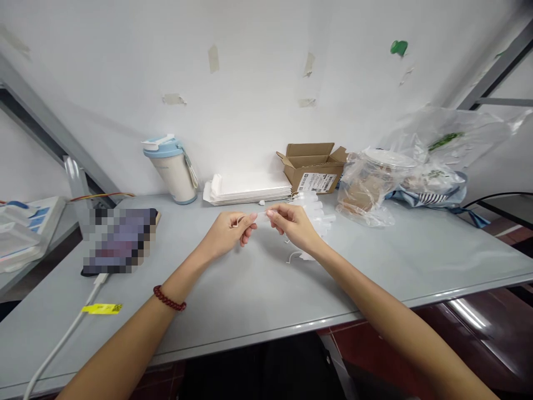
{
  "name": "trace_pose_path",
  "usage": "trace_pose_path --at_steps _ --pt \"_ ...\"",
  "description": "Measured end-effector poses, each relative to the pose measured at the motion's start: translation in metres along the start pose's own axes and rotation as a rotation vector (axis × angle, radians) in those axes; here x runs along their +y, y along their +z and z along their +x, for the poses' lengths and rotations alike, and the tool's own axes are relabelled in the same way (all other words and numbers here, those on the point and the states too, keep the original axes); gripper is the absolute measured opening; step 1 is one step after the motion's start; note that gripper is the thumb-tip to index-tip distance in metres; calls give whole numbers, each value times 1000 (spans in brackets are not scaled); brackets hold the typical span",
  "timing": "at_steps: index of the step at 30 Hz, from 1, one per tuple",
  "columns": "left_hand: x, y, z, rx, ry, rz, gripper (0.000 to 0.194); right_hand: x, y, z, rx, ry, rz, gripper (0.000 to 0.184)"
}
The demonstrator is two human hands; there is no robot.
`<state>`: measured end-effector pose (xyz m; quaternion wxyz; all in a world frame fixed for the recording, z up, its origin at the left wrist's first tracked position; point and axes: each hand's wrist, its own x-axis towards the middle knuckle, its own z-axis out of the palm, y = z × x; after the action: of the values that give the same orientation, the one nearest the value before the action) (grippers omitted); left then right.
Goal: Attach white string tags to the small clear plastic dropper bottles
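Through my camera, a smooth grey worktop (pixel 416 250) carries a blue-lidded cream tumbler (pixel 172 175), stacked flat white cartons (pixel 250 189), an open brown cardboard box (pixel 315 181), translucent plastic tubes (pixel 317 214) and a clear plastic bag (pixel 362 194).

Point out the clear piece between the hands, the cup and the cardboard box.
Clear piece (pixel 262 217): head view, the stretch showing between the two hands.
Cup (pixel 172 178): head view, its pale body.
Box (pixel 316 182): head view, the label on its front.

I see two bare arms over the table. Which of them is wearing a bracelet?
The left arm: a dark red bracelet circles it near the wrist. The right arm shows none.
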<state>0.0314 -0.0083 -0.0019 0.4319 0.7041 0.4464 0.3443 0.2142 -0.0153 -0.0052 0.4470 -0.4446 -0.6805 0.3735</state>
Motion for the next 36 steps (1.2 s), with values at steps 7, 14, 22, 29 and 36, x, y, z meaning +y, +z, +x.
trace_pose_path --at_steps 7,14,22,29,36 --pt "-4 3 -4 145 211 208 28 5 1 2 28 91 90 35" --pt "0 2 0 3 29 -72 40 2 2 0 28 -2 38 28" --pt "-1 11 -2 -69 -145 -152 47 1 4 -2 38 8 -24 31" --pt "-1 20 -7 165 188 396 45 -2 1 0 2 311 373 41" --pt "-5 20 -7 193 400 639 33 0 -4 2 -67 402 489 44"
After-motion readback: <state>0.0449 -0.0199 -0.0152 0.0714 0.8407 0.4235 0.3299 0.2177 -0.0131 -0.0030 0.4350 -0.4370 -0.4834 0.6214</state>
